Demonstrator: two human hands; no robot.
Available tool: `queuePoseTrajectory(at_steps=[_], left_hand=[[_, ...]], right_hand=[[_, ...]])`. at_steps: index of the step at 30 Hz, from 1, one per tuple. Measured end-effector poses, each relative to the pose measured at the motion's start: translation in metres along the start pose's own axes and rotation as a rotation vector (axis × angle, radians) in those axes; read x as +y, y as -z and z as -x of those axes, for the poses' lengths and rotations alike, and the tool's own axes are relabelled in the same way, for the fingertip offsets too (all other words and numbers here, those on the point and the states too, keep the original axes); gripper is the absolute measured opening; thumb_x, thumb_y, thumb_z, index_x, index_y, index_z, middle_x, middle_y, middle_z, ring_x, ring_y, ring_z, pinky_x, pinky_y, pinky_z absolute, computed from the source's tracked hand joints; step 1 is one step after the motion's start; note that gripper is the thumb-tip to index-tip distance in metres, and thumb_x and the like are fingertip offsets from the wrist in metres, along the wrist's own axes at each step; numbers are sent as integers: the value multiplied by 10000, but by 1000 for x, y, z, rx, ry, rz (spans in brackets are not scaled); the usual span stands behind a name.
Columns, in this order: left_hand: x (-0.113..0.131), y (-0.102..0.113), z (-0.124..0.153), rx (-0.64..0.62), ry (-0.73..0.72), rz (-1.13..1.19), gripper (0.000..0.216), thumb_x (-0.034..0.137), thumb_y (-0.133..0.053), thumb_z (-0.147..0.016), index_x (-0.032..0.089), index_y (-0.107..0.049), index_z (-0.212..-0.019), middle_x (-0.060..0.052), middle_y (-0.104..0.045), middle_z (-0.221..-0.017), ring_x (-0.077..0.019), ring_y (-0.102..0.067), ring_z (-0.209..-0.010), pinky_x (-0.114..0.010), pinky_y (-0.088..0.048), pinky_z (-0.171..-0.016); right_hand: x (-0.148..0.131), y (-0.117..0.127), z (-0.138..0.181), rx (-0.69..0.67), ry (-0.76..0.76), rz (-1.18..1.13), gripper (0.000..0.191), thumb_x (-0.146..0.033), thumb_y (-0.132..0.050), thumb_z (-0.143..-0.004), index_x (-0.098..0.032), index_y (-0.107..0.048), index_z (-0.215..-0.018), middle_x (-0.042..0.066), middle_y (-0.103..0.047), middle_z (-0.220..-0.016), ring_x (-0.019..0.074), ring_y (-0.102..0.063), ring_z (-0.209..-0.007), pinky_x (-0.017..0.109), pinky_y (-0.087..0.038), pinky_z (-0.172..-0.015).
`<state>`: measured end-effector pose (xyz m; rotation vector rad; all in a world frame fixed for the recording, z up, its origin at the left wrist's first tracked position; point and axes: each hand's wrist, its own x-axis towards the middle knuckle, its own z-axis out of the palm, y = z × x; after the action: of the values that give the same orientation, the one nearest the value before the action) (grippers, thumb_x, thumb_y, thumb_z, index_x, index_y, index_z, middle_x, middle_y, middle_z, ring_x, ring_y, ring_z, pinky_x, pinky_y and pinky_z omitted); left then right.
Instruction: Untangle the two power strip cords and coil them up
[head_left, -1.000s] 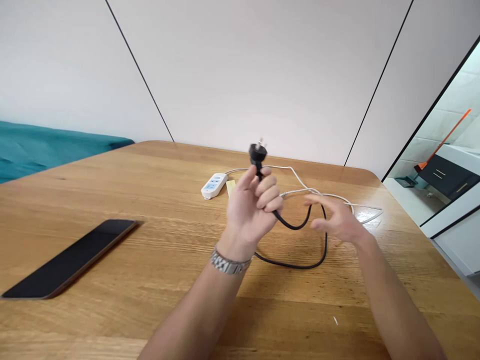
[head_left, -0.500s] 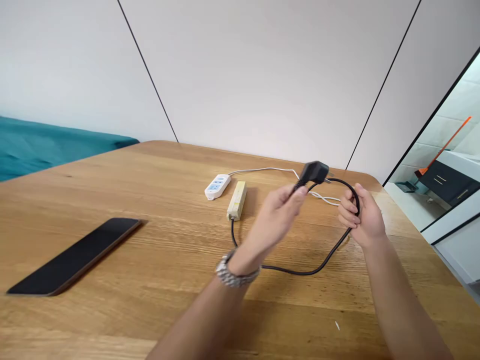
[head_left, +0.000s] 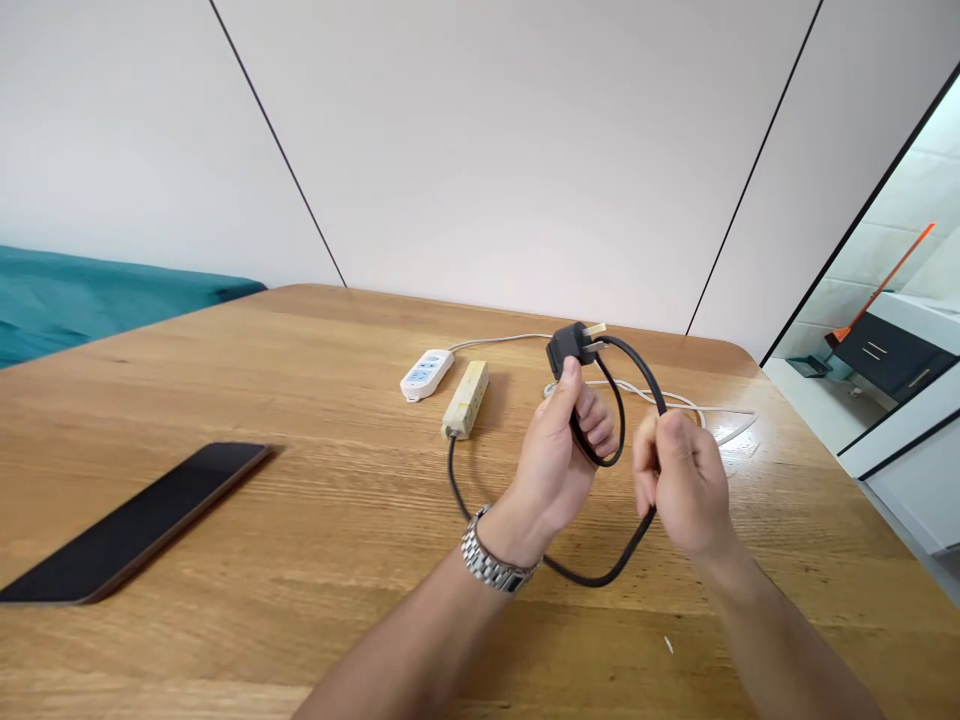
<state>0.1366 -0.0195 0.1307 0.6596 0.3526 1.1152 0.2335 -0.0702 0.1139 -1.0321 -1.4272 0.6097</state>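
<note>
My left hand (head_left: 559, 450), with a metal watch (head_left: 491, 555) on its wrist, is closed around the black power plug (head_left: 571, 348) and a small loop of its cord. The plug's metal prongs point to the right. To its right, my right hand (head_left: 682, 480) pinches the black cord (head_left: 600, 578), which arcs up toward the plug and sags in a curve below. That cord leads to a yellowed power strip (head_left: 466, 400) lying on the table. Just left of the strip lies a white power strip (head_left: 427, 375) with a thin white cord (head_left: 664, 397) trailing behind my hands.
A dark flat slab (head_left: 135, 525) lies on the left of the wooden table (head_left: 322, 380). A small white scrap (head_left: 668, 645) is near the front. Behind stand white panels (head_left: 510, 150); teal fabric (head_left: 112, 305) is at left. An orange-handled broom (head_left: 889, 280) shows through the doorway.
The plug has moved left and its prongs now tilt up. My left hand has turned so its thumb is on top, and the cord now forms a small loop there. My right hand has come closer.
</note>
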Motion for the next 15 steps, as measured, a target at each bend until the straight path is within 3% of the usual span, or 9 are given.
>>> queuePoseTrajectory(at_steps=[3,8,10,13,15], left_hand=[[-4,1,-2,-27,-22,40,614,594,-656,-754,181,-272,-512,67,-299,-457,-58,-357,-422,-183,-326,-410],[-11,5,-4,-129,-142,-170,621,618,-643,-748,184,-309,-456,47,-368,-409,-65,-394,-404,-206,-346,-434],[-12,7,-6,-95,-153,-197,575,645,-617,-750,172,-420,-489,24,-469,-458,-81,-470,-444,-215,-391,-471],[-9,8,-9,-14,-28,-198,479,624,-615,-767,153,-583,-686,-6,-602,-586,-112,-578,-544,-229,-468,-552],[-3,6,-9,-4,86,-170,425,574,-634,-783,154,-586,-750,0,-605,-588,-127,-610,-581,-238,-496,-589]], right_hand=[[4,0,-5,241,67,14,584,-607,-354,-933,-209,-411,-509,-62,-353,-368,67,-340,-304,218,-256,-332],[1,12,-12,493,106,16,548,-478,-356,-976,-218,-350,-494,-64,-326,-374,70,-327,-305,224,-226,-336],[0,15,-11,444,157,155,531,-437,-372,-978,-213,-369,-497,-56,-349,-398,73,-345,-338,227,-251,-372],[1,9,-8,161,245,444,481,-381,-396,-967,-198,-441,-525,-30,-422,-455,88,-387,-415,244,-280,-447],[3,1,-6,-1,264,572,429,-368,-406,-955,-190,-495,-575,-6,-482,-517,105,-423,-475,257,-278,-479]])
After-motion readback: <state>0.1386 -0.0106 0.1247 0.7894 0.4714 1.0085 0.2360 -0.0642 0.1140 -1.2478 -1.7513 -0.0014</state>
